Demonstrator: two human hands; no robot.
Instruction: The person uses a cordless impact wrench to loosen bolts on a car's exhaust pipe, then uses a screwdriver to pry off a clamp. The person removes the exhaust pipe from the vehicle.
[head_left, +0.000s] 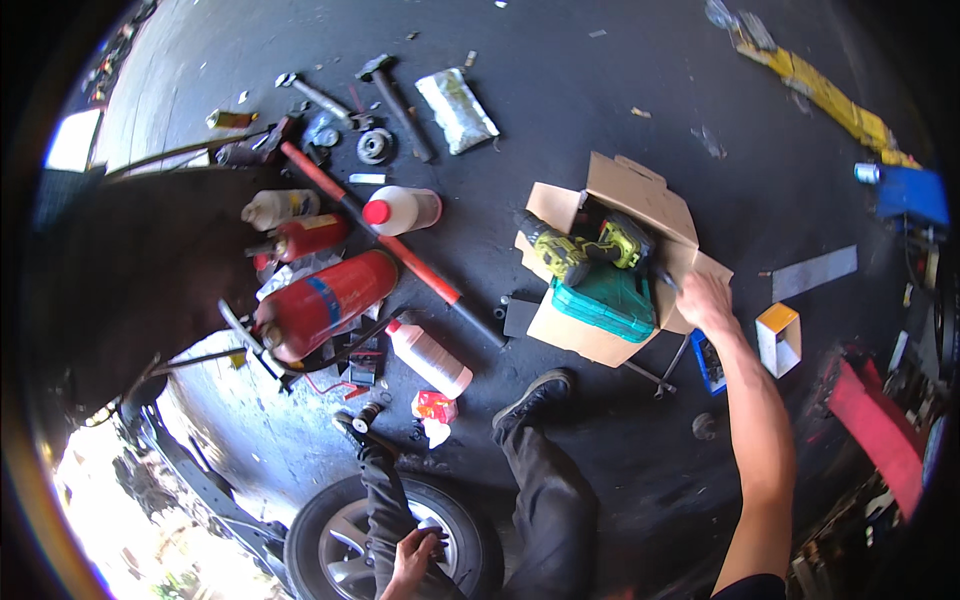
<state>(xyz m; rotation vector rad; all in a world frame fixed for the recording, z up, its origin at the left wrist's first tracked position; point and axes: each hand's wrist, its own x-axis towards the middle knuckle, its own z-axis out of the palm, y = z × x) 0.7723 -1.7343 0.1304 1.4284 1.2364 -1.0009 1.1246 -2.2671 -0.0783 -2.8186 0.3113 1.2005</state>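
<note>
My right hand (pixel 706 302) reaches out to the right side of an open cardboard box (pixel 590 338). Its fingers are closed by the box's flap, at a slim dark thing (pixel 666 277) whose kind I cannot make out. Inside the box a yellow-green and black cordless power tool (pixel 560 250) lies beside a second one (pixel 626 240), above a teal plastic case (pixel 605 303). Low in the view, my left hand (pixel 408 562) rests by my leg over a wheel (pixel 305 545), fingers curled round something small and dark.
Left of the box lie a red-and-black bar (pixel 425 270), a red fire extinguisher (pixel 325 305), a white bottle (pixel 405 210) and a pinkish bottle (pixel 430 358). A hammer (pixel 400 110) lies farther off. A blue tray (pixel 708 362) and a small orange-and-white box (pixel 779 340) stand near my right forearm.
</note>
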